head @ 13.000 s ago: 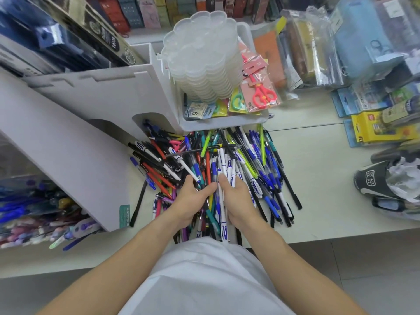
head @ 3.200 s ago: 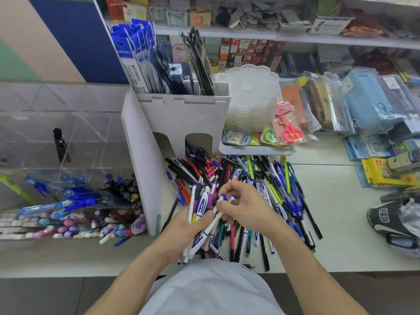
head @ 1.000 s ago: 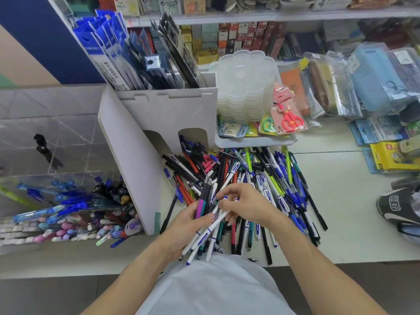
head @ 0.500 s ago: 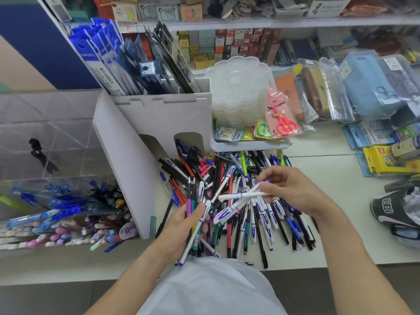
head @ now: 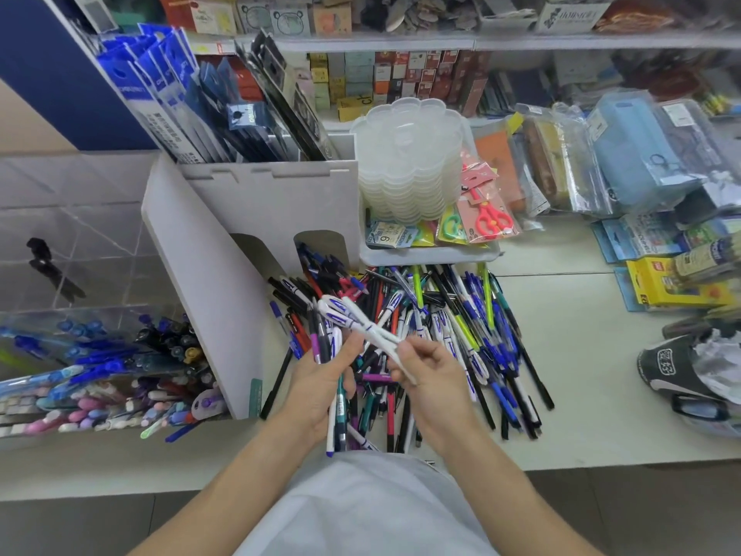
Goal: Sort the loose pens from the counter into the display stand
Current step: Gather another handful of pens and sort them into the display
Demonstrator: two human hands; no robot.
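Our left hand (head: pixel 320 389) curls palm-up around a bunch of pens, while our right hand (head: pixel 431 373) beside it pinches white pens between its fingertips.

Pen pile (head: pixel 441 335) blocks stand (head: pixel 256 218) arches; counter (head: pixel 581 355) rightward bare.

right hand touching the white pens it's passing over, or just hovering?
Touching. Head view: the right hand pinches the white pens at their lower ends, fingers curled round them.
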